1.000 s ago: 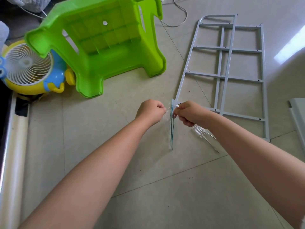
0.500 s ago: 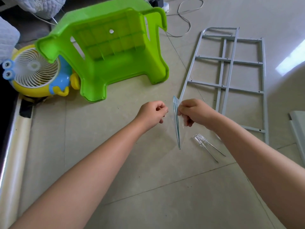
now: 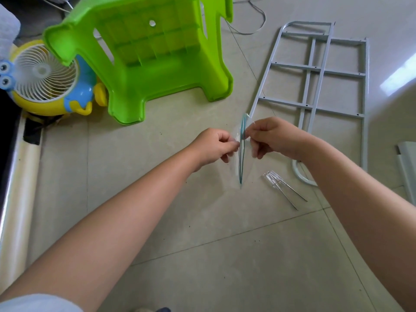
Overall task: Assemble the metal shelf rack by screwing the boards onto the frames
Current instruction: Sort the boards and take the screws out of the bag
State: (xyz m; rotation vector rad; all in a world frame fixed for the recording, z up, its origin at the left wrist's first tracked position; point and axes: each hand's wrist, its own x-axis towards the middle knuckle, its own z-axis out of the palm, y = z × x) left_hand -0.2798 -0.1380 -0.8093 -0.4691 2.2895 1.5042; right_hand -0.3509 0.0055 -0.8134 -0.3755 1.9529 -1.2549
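Tiled floor, both hands pinching a clear plastic bag.
Left hand and right hand each grip one side of the bag's mouth. Grey metal frame lies flat right of the bag; screwdriver just right-below; green stool beyond-left.

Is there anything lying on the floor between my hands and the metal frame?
Nothing visible does. The metal frame lies just beyond the right hand; the screwdriver sits nearer you, off that path.
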